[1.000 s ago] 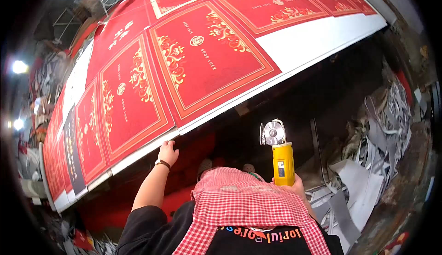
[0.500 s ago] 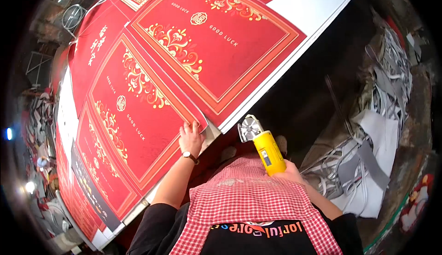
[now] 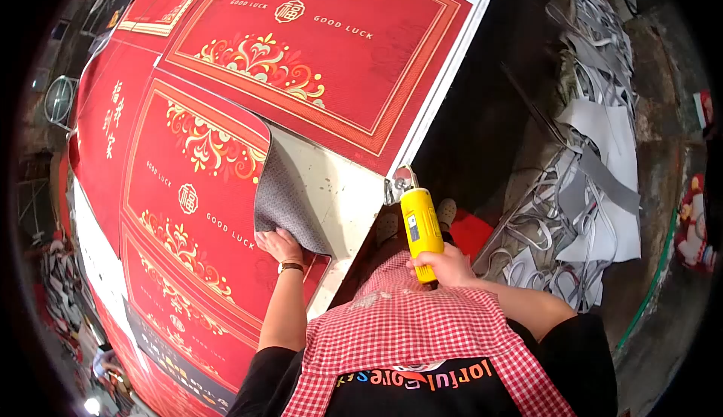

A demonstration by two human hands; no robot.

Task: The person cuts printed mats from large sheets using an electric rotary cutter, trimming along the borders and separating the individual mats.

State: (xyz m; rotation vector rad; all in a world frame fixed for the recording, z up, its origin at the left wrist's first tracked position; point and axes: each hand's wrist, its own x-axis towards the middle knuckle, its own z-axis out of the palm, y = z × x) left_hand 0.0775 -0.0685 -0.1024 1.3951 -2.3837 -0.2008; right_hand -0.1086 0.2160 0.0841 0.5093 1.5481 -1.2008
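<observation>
My left hand (image 3: 280, 247) is closed on the edge of a red printed floor mat (image 3: 226, 225) with gold scrollwork. That mat's near corner is folded back, showing its grey textured underside (image 3: 290, 198). Under the fold, the pale, spotted table top (image 3: 343, 180) is exposed. My right hand (image 3: 446, 265) grips the yellow body of an electric rotary cutter (image 3: 420, 225), held upright just off the table corner. The cutter's metal blade head (image 3: 403, 181) points away from me, close to the edge of a second red mat (image 3: 354, 63).
Grey and white offcut strips (image 3: 572, 213) lie heaped on the floor to the right. More scraps (image 3: 56, 289) are piled at the far left. A dark gap runs beside the table's white edge (image 3: 452, 63). A wire-frame round object (image 3: 62, 100) stands at the upper left.
My left hand has pulled the mat's corner back to the left, uncovering the table top and the grey underside. The cutter is now more upright, and the view has shifted.
</observation>
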